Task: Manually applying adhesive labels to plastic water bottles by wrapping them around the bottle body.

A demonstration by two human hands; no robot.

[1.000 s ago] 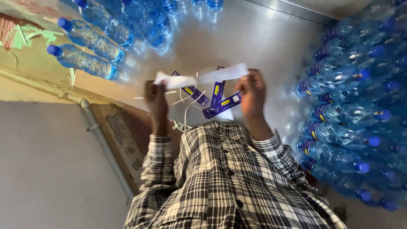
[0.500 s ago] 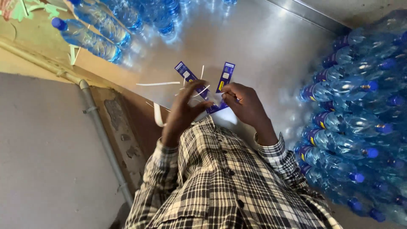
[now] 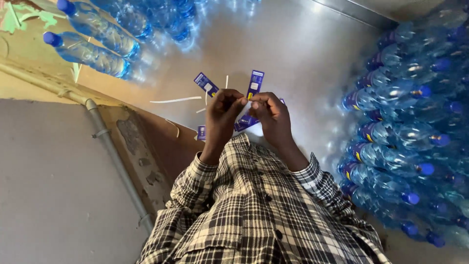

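steel surface [image 3: 303, 54]: a shiny grey metal sheet carried everything, catching blue glints from the bottles.
left hand [image 3: 222, 115]: raised above the near edge of the surface, fingers curled in, thumb and forefinger tips pressed together at the top – a tight pinch grip.
right hand [image 3: 272, 113]: just beside the left one, fingertips nearly meeting it; its grip was closed the same way, thumb against forefinger.
what they held: something small sat between the two pinches – i could not tell whether it was a label or a backing strip, since the fingers hid it.
blue labels [image 3: 255, 83]: long narrow blue strips with white and yellow patches lay on the surface right behind and under the hands; one stood out past the right hand, another [image 3: 205, 84] angled off past the left hand, and a small piece [image 3: 201, 132] lay at the surface edge near the left wrist.
white strips [image 3: 175, 100]: thin white paper slivers lay scattered on the surface to the left of the hands.
bottles, right [image 3: 405, 122]: a big heap of clear blue-capped plastic bottles lay on their sides, some with blue labels.
bottles, left [image 3: 93, 51]: more of the same, lying flat, without labels as far as i could see.
sleeves [image 3: 312, 173]: black and cream plaid, buttoned at the cuffs.
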